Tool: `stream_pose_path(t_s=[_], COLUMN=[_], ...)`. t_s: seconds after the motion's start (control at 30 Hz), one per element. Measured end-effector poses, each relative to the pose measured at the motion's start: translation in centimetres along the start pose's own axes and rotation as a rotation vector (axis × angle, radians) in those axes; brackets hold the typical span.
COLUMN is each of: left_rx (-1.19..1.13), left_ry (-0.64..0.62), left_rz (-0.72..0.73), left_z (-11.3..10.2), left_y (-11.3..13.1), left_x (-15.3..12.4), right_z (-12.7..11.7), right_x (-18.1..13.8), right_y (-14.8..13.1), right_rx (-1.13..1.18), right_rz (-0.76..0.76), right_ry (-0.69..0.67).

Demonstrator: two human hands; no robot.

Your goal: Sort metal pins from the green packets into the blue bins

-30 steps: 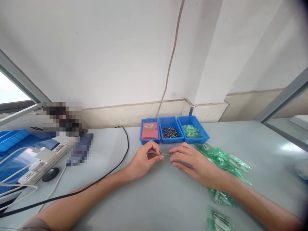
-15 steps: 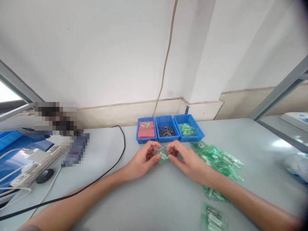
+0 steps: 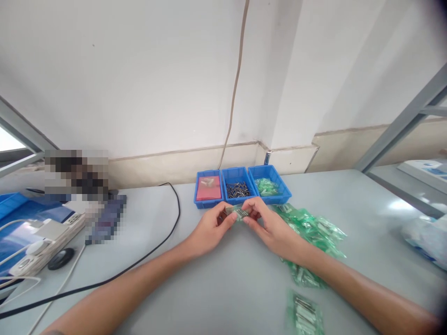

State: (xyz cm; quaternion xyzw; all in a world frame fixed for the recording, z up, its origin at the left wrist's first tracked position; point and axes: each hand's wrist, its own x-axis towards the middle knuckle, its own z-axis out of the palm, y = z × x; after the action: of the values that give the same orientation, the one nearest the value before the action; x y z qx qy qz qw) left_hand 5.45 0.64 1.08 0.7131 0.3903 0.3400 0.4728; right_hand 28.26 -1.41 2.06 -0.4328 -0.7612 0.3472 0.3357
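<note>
Between my two hands is a small clear green plastic bag [image 3: 240,213] with thin metal pieces and something pale inside. My left hand [image 3: 212,229] pinches its left side, thumb on the near face. My right hand [image 3: 267,223] grips the right side, thumb and fingers closed on the edge. Just beyond the hands, a blue bin of metal screws or pins [image 3: 238,190] stands between one with a pink sheet [image 3: 208,191] and another with green plastic bags [image 3: 267,187].
Several filled green bags [image 3: 310,225] lie heaped beside my right forearm, and one more bag [image 3: 305,312] lies nearer me. A black cable [image 3: 146,256] crosses over my left forearm. At left are a power strip [image 3: 45,246] and a black mouse [image 3: 61,258].
Both hands have shifted slightly, and the bag between them is tilted and higher up, closer to the bins. The whole view has moved a little. Both hands keep their hold on the bag.
</note>
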Motion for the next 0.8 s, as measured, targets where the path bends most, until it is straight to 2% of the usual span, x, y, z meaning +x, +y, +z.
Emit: stream_pose_path(t_s=[0.3,0.47,0.8], left_rx=[-0.054,-0.018,-0.035], left_ry=[0.002,0.031,0.024], left_rz=[0.054,0.058,0.046], left_z=[-0.1,0.0,0.0], left_y=[-1.3,-1.7,-1.6], left_x=[-0.1,-0.2,-0.4], right_z=[0.7,0.4,0.2], right_x=[0.1,0.4,0.5], right_y=[0.1,-0.1,-0.3], right_rx=[0.081,0.056,0.028], right_rz=[0.023,0.076,0.054], right_ry=[0.083,-0.002,-0.006])
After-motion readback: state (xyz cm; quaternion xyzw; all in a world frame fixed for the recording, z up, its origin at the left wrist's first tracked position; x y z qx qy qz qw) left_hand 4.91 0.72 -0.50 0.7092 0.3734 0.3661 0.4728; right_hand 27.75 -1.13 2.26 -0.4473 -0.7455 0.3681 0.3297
